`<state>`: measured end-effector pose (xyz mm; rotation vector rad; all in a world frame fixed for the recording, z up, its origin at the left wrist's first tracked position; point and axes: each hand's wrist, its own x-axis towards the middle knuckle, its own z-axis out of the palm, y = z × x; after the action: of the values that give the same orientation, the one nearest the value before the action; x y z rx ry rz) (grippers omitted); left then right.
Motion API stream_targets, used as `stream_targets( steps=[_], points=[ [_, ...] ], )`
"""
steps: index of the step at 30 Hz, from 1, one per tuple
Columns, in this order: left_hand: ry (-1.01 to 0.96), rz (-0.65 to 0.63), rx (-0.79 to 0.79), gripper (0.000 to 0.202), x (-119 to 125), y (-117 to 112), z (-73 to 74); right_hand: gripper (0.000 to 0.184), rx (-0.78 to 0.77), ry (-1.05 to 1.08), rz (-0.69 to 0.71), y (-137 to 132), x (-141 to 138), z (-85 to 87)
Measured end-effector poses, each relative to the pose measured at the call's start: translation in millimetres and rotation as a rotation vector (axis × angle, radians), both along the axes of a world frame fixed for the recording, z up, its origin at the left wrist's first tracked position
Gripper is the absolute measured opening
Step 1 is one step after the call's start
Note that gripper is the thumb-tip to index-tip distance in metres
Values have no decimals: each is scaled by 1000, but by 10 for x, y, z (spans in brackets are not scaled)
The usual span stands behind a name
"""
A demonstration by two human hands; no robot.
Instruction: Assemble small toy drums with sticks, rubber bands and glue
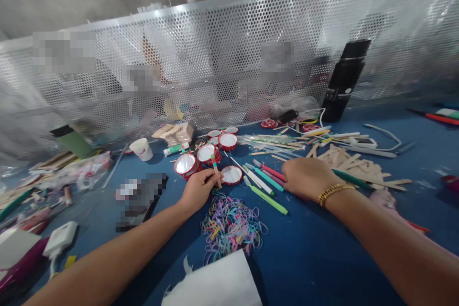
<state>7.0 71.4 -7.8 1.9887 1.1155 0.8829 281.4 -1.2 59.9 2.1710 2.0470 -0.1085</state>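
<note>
My left hand (198, 189) pinches a thin striped stick (215, 168) that stands upright beside a small red-rimmed drum (231, 175). More red drums (186, 164) lie just behind it. My right hand (307, 178), with a gold bracelet at the wrist, rests knuckles-up on the blue table, fingers curled over coloured sticks (267, 179); what it grips, if anything, is hidden. A heap of coloured rubber bands (229, 225) lies between my forearms.
Flat wooden sticks (355, 165) are piled right of my right hand. A black bottle (344, 80) stands against the perforated metal screen (229, 57). A white cup (142, 149), a white charger (60, 240) and a white sheet (218, 283) lie around.
</note>
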Motion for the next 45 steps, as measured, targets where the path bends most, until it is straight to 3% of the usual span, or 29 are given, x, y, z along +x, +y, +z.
stream_targets(
  steps=[26,45],
  points=[
    [-9,5,5,33,-5,2,-2,31,-4,-38,-10,-34,-28,84],
    [17,4,13,35,-26,13,-21,28,10,-25,-8,-17,-19,30]
  ],
)
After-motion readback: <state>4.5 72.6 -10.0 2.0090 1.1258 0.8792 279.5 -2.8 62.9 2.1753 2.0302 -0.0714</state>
